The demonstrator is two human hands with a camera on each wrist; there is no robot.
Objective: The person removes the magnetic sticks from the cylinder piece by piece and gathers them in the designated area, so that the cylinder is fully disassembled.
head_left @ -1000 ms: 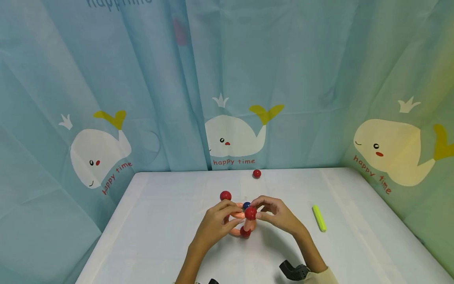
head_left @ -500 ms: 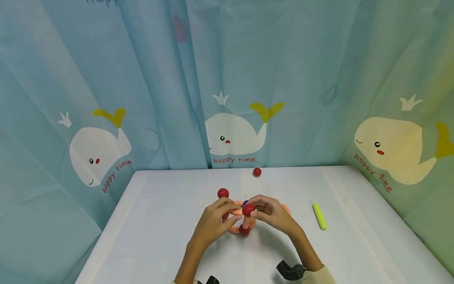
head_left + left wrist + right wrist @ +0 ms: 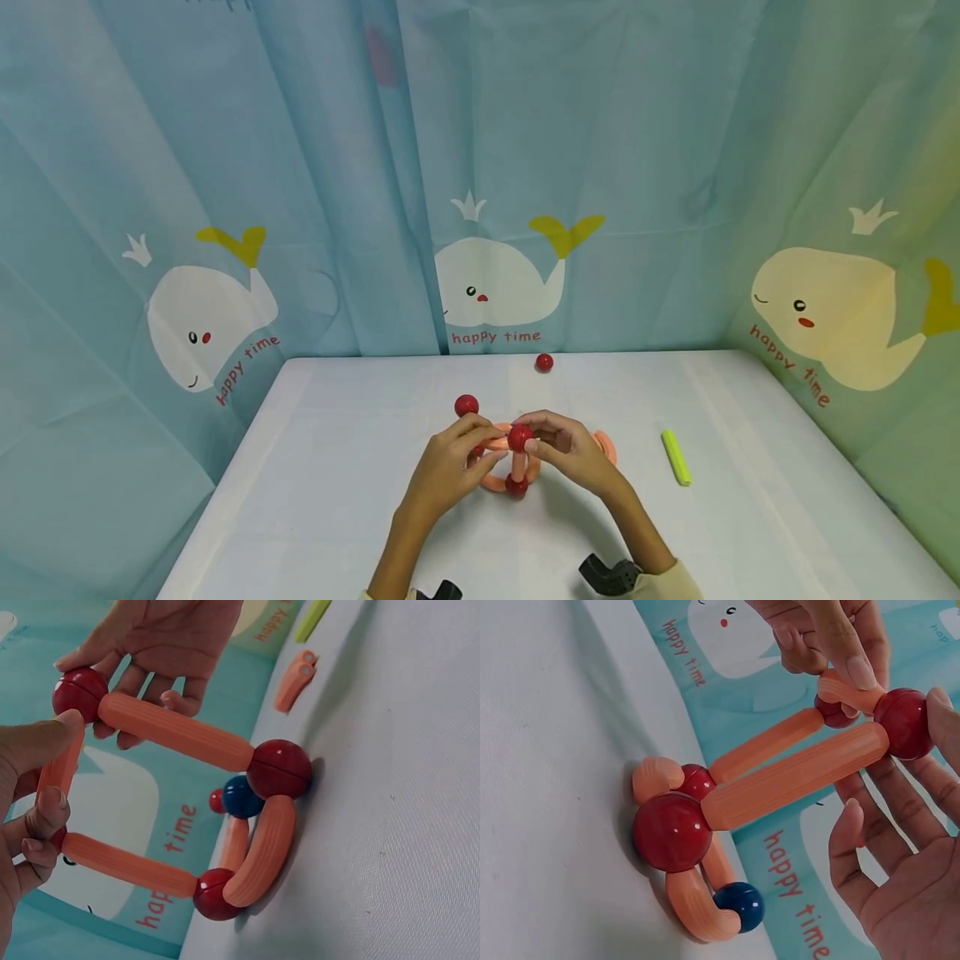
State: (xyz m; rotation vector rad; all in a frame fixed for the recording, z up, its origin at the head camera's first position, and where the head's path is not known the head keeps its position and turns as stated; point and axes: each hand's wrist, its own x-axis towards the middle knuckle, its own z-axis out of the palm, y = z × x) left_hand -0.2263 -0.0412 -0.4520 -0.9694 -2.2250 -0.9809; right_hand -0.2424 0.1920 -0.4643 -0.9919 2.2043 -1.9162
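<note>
A frame of red balls and ribbed orange rods stands on the white table (image 3: 315, 500). My left hand (image 3: 442, 471) pinches the orange rod (image 3: 61, 769) across its top. At the near end of that rod, my right hand (image 3: 570, 454) holds a red ball (image 3: 521, 437) between thumb and fingers. The rod's other end meets a second red ball (image 3: 467, 405), partly covered by the left fingers in the left wrist view. Upright rods run down to a lower red ball (image 3: 671, 832) and another red ball (image 3: 217, 892). Curved rods join these to a blue ball (image 3: 244, 796).
Two curved orange rods (image 3: 604, 446) lie right of the right hand. Farther right is a yellow-green stick (image 3: 676, 457). A loose red ball (image 3: 544, 362) sits at the table's back edge, before a blue whale-print curtain (image 3: 660, 167).
Both top red balls have shifted left and slightly away, and the right hand has moved left with the near one. The blue ball is now hidden in the head view; the loose curved rods have come into sight.
</note>
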